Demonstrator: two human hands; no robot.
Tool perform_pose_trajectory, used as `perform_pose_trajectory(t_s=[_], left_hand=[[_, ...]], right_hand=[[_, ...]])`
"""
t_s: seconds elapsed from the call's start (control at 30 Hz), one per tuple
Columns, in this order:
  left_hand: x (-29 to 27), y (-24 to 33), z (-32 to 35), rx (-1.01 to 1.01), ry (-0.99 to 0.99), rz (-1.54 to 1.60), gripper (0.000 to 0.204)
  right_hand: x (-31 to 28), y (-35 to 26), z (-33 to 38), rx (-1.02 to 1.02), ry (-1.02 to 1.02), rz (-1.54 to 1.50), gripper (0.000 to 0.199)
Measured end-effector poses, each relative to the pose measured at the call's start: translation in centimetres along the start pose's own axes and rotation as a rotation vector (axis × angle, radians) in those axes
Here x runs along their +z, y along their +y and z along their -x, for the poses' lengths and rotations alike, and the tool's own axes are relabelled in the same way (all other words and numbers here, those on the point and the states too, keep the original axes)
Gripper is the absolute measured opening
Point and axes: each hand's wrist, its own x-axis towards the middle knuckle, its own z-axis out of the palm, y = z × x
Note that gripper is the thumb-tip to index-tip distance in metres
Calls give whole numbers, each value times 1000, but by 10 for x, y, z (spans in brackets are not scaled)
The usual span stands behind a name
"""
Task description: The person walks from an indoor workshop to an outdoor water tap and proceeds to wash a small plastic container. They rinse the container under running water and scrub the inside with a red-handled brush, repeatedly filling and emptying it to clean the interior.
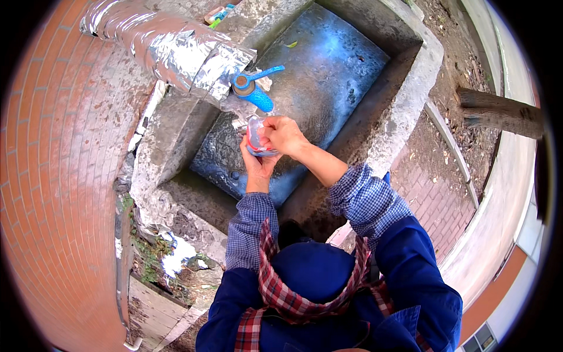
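Note:
Over the concrete sink point(410, 79), below the blue tap point(255, 97), I hold a small clear plastic cup with red on it point(254, 136). My left hand point(258, 167) is wrapped round the cup's left side and bottom. Curled fingers of my right hand point(285, 136) press at the cup's mouth from the right. Whether those fingertips pinch anything inside is hidden. The tap's lever handle points to the right, and its spout ends just above the cup.
A foil-wrapped pipe point(170, 50) runs from the brick wall point(58, 170) to the tap. Blue-stained slabs line the sink floor, with a small yellow-green leaf point(291, 44) on them. A packet point(218, 14) lies on the far ledge. A tree trunk point(498, 111) stands at right.

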Motion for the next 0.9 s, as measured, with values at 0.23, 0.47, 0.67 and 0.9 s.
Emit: perform_pose_trajectory(t_s=[0.23,0.47,0.67,0.9], left_hand=[[-11,4,-4,-27,-18,-36,64],[-4,3,7,-92,-101,1,56],[-4,1,13,34,38,33,55],[-5,-5,3,24,-12,-35,49]], right_hand=[[-38,-20,-9,-241,328,576,14],[-34,-6,-17,-568,638,754,18],[2,-15,16,-312,5,543,20],[15,23,-7,79,-213,51,16]])
